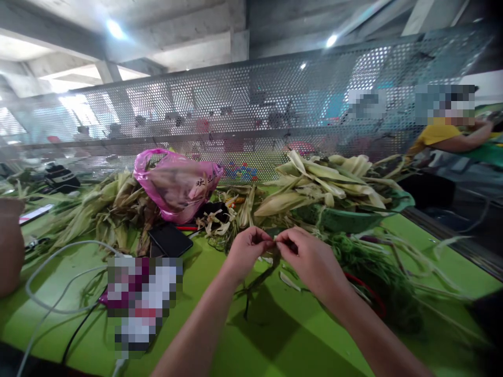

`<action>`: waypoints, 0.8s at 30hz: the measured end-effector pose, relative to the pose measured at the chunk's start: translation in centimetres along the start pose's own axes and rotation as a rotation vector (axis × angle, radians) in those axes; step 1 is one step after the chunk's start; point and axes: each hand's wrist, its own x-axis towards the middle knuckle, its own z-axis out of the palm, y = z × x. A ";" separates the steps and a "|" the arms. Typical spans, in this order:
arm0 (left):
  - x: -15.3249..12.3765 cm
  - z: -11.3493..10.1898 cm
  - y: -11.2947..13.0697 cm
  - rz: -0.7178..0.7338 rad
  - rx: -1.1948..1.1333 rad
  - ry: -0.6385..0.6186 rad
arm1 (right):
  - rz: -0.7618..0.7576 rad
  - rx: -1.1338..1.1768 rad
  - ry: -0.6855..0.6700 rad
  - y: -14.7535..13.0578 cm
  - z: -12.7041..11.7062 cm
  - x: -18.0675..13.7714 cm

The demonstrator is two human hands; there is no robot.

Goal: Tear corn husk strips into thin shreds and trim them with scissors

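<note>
My left hand [248, 247] and my right hand [305, 257] meet above the green table [251, 335], fingers pinched together on a thin strip of corn husk [262, 276]. The strip hangs down between the hands, dark and twisted, its lower end near the tabletop. Both hands are closed on its upper end. A green basin [356, 219] heaped with pale corn husks [326, 183] stands just beyond the right hand.
A pink plastic bag [176, 183] and a pile of husks [106, 209] lie at the back left. A black phone [171, 240] lies near them. White and black cables [58, 293] run across the left. Green stalks [377, 272] lie right. A perforated metal screen [251, 110] backs the table; a person in yellow [444, 137] sits beyond.
</note>
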 end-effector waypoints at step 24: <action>-0.3 0.0 -0.2 0.068 0.073 0.047 | 0.032 0.197 -0.045 0.7 0.2 0.3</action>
